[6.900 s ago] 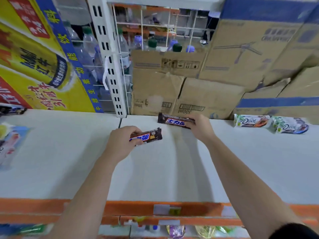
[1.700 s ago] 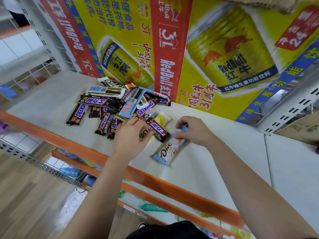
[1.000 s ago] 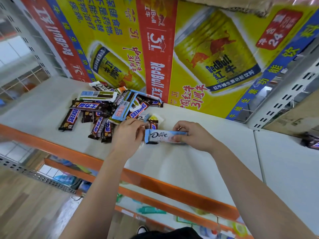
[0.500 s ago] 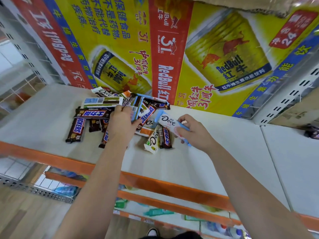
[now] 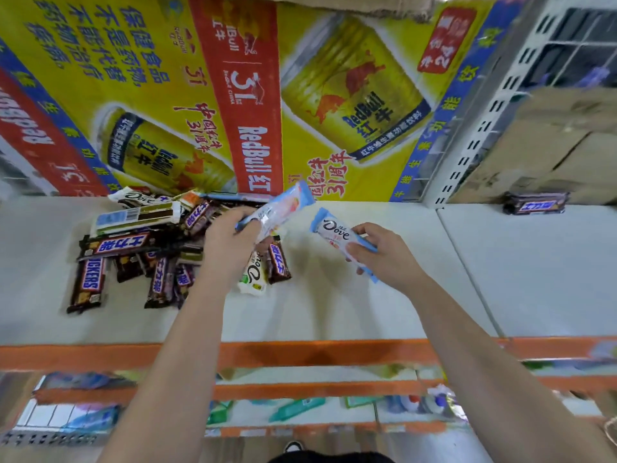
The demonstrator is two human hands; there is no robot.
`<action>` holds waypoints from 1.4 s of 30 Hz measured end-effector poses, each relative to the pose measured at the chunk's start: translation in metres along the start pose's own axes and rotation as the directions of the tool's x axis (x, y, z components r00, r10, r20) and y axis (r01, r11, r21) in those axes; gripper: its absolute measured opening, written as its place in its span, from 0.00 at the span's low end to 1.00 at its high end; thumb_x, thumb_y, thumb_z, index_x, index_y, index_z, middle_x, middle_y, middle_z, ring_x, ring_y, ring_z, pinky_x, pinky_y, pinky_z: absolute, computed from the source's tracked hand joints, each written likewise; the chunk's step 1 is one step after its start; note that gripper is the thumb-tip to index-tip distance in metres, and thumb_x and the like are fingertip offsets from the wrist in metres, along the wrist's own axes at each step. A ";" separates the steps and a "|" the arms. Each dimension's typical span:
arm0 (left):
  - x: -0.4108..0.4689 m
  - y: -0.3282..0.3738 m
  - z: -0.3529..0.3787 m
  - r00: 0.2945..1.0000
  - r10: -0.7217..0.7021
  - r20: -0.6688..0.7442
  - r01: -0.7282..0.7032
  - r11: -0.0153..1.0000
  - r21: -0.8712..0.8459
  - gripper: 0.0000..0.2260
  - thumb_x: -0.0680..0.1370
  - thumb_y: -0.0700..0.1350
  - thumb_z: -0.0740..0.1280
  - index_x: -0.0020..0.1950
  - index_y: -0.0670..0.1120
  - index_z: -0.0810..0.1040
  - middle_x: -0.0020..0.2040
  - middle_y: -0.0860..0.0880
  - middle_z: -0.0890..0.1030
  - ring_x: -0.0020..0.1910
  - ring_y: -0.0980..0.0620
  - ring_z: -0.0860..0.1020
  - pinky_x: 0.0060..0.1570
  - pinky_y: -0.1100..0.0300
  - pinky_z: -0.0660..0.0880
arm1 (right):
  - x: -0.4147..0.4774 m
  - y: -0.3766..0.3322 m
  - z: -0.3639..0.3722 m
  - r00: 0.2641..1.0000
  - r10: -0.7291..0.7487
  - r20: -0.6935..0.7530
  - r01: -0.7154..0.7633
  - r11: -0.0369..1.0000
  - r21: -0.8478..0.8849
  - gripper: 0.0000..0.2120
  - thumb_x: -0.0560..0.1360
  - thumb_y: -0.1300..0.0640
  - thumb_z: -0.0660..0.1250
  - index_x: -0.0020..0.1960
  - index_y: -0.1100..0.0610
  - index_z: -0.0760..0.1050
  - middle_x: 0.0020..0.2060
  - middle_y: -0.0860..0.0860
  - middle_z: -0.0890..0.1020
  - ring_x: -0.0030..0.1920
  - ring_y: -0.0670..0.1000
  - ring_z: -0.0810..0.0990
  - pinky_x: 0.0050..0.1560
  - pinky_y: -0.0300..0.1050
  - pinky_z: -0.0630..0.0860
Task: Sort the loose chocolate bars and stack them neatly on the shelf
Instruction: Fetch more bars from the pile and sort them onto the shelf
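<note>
White shelf [image 5: 334, 312], orange front rail [image 5: 300, 354], Red Bull poster [image 5: 253, 95] behind. Chocolate bar pile [image 5: 140, 248] lies left, bare board right. Left hand [image 5: 230, 245] grips a raised Dove bar [image 5: 283, 208]; right hand [image 5: 384, 259] pinches a second Dove bar [image 5: 337, 235].

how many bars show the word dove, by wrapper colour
light blue bar in right hand: 1
cream bar: 1
black and white bar: 1
total: 3
pale bar in left hand shows no name, not counted
</note>
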State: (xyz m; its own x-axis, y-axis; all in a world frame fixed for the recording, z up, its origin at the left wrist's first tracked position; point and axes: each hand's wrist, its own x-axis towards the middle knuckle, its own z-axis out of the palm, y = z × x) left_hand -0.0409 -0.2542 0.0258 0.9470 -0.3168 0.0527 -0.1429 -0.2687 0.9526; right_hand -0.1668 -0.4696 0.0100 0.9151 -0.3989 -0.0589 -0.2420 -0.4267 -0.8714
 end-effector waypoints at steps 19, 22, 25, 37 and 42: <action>-0.105 0.103 0.345 0.918 -0.124 0.377 0.247 0.923 -0.297 0.07 0.76 0.39 0.68 0.53 0.43 0.75 0.47 0.44 0.80 0.38 0.52 0.80 0.38 0.59 0.80 | -0.142 0.164 -0.286 0.903 0.108 -0.416 -0.184 0.972 -0.147 0.07 0.71 0.56 0.71 0.45 0.58 0.75 0.32 0.51 0.78 0.32 0.51 0.76 0.34 0.41 0.70; -0.125 0.119 0.398 0.915 -0.126 0.384 0.237 0.936 -0.259 0.03 0.76 0.39 0.68 0.46 0.47 0.75 0.42 0.48 0.80 0.34 0.52 0.77 0.40 0.58 0.77 | -0.164 0.193 -0.331 0.862 0.103 -0.496 -0.205 0.966 -0.155 0.11 0.71 0.55 0.70 0.38 0.61 0.72 0.28 0.53 0.74 0.31 0.52 0.71 0.31 0.45 0.64; -0.143 0.134 0.446 0.885 -0.115 0.451 0.254 0.931 -0.262 0.06 0.76 0.38 0.68 0.51 0.42 0.74 0.42 0.46 0.81 0.34 0.54 0.81 0.37 0.58 0.79 | -0.177 0.221 -0.374 0.848 0.098 -0.521 -0.214 0.962 -0.169 0.15 0.73 0.54 0.69 0.33 0.58 0.68 0.26 0.53 0.70 0.29 0.52 0.68 0.30 0.45 0.60; -0.140 0.187 0.643 0.870 -0.026 0.492 0.175 0.950 -0.260 0.03 0.77 0.39 0.66 0.50 0.42 0.77 0.37 0.46 0.80 0.30 0.54 0.78 0.31 0.61 0.75 | -0.171 0.328 -0.550 0.808 0.094 -0.582 -0.300 0.915 -0.269 0.07 0.74 0.54 0.68 0.45 0.58 0.77 0.35 0.54 0.77 0.36 0.53 0.73 0.33 0.46 0.61; -0.119 0.214 0.717 0.878 0.045 0.477 0.070 0.973 -0.220 0.05 0.70 0.49 0.69 0.39 0.48 0.78 0.30 0.50 0.80 0.27 0.54 0.74 0.33 0.60 0.70 | -0.155 0.366 -0.626 0.815 0.104 -0.570 -0.330 0.892 -0.309 0.06 0.73 0.55 0.69 0.44 0.57 0.77 0.34 0.55 0.78 0.36 0.55 0.73 0.33 0.45 0.64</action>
State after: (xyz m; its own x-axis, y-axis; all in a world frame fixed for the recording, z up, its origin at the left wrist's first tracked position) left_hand -0.3908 -0.9264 0.0087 0.6879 -0.7238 -0.0540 -0.0092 -0.0832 0.9965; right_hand -0.5988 -1.0724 0.0051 0.5371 -0.8321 0.1384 -0.6173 -0.4996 -0.6077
